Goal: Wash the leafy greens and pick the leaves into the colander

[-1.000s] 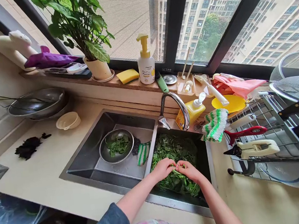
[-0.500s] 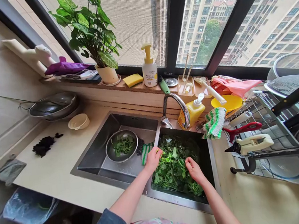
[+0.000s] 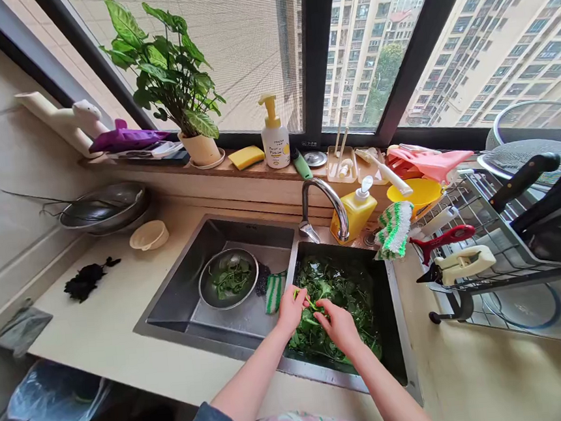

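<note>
My left hand is closed in a pinch on a green vegetable stem over the right sink basin. My right hand is beside it, its thumb and fingers closed on the other end of the same stem. Below both hands, a mass of leafy greens floats in water in that basin. In the left basin, a round metal bowl holds a smaller bunch of picked leaves. A green-and-white striped cloth lies by the divider, close to my left hand.
The chrome faucet arches over the right basin. A yellow pump bottle and a hanging striped cloth stand behind it. At right is a wire rack with knives and scissors. A cream bowl sits on the left counter.
My right hand has moved left and inward to meet my left hand at the stem. My left hand has shifted slightly down. The view has tilted a little.
</note>
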Demonstrator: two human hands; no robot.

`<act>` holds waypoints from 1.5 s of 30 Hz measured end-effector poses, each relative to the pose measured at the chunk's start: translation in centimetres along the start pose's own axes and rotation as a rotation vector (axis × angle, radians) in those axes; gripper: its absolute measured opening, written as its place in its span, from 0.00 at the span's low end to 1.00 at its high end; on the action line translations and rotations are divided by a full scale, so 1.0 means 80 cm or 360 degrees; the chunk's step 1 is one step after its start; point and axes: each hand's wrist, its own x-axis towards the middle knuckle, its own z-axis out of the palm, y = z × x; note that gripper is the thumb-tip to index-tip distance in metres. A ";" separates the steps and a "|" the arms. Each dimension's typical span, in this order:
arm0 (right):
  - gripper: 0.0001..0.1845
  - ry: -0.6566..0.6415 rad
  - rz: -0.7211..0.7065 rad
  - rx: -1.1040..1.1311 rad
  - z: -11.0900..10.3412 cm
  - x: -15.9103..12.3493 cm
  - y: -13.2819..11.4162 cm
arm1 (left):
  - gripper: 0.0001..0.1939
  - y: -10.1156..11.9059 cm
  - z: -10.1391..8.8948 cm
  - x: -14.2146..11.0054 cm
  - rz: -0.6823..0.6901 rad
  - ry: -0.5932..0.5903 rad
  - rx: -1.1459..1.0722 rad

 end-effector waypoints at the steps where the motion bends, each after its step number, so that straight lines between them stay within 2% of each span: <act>1: 0.14 0.0031 0.0003 -0.0049 0.003 -0.001 -0.002 | 0.13 0.001 0.001 -0.002 -0.0008 -0.0003 -0.0027; 3: 0.16 0.0039 -0.0017 -0.0099 0.005 -0.001 0.000 | 0.13 0.003 0.000 -0.004 -0.0030 0.0000 -0.0066; 6: 0.19 -0.0075 -0.0150 -0.0087 -0.001 -0.002 0.003 | 0.14 0.004 -0.003 -0.003 -0.0086 -0.0040 -0.0109; 11: 0.15 -0.0192 -0.0300 -0.0141 -0.013 -0.005 -0.005 | 0.14 0.007 -0.004 -0.002 -0.0108 -0.0186 -0.0150; 16: 0.13 -0.0203 -0.0232 -0.0338 -0.015 -0.006 -0.008 | 0.13 0.007 -0.005 -0.007 -0.0085 -0.0384 -0.0075; 18: 0.14 -0.0259 -0.0192 -0.0260 -0.016 -0.005 -0.006 | 0.12 0.006 -0.007 -0.008 -0.0018 -0.0432 0.0010; 23: 0.17 -0.0450 -0.0122 0.0207 -0.017 0.003 -0.005 | 0.05 0.006 -0.008 -0.009 0.0272 -0.0430 0.0364; 27: 0.17 -0.0383 -0.0053 0.0210 -0.009 0.006 -0.003 | 0.02 0.007 -0.002 -0.012 0.0317 -0.0396 0.0452; 30: 0.17 -0.0322 0.0000 0.0168 0.000 0.003 0.005 | 0.06 0.001 0.003 -0.017 0.0202 -0.0323 0.0227; 34: 0.17 -0.0161 0.0126 0.0231 0.017 0.001 0.018 | 0.15 -0.013 0.011 -0.024 -0.0104 -0.0208 -0.0378; 36: 0.17 -0.0031 0.0201 0.0388 0.029 0.002 0.019 | 0.18 -0.021 0.016 -0.027 -0.0231 -0.0100 -0.0602; 40: 0.16 0.0153 0.0454 0.0938 0.052 0.007 0.019 | 0.24 -0.028 0.023 -0.031 -0.0511 0.0049 -0.0940; 43: 0.15 0.0300 0.0784 0.1222 0.049 0.007 0.030 | 0.24 -0.022 0.015 -0.035 -0.0567 0.0025 -0.1069; 45: 0.15 0.0289 0.0923 0.1317 0.035 0.004 0.044 | 0.23 -0.015 0.005 -0.039 -0.0520 -0.0084 -0.1032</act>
